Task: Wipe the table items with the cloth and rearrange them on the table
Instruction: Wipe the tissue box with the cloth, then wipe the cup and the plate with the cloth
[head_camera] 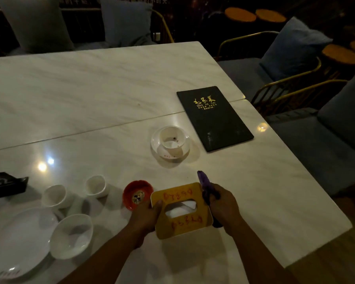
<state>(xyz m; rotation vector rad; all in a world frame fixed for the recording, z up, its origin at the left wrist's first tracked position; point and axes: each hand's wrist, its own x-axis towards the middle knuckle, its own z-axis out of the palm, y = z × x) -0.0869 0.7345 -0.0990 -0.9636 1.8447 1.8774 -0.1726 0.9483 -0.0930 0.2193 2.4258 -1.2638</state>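
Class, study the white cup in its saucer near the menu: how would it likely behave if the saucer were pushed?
The cup only rests in the saucer, so it would probably slide or rattle. Both look like glazed china: likely hard, brittle, chipping if knocked. The glossy table suggests that the saucer would glide easily.

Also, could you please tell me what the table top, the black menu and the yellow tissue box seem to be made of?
Table top: glossy stone, probably marble or a look-alike, given grey veins and mirrored lamps.
Black menu: matte, leather-like cover, possibly faux, with gold print.
Yellow tissue box: smooth rigid shell with rounded corners, likely plastic, perhaps painted wood.
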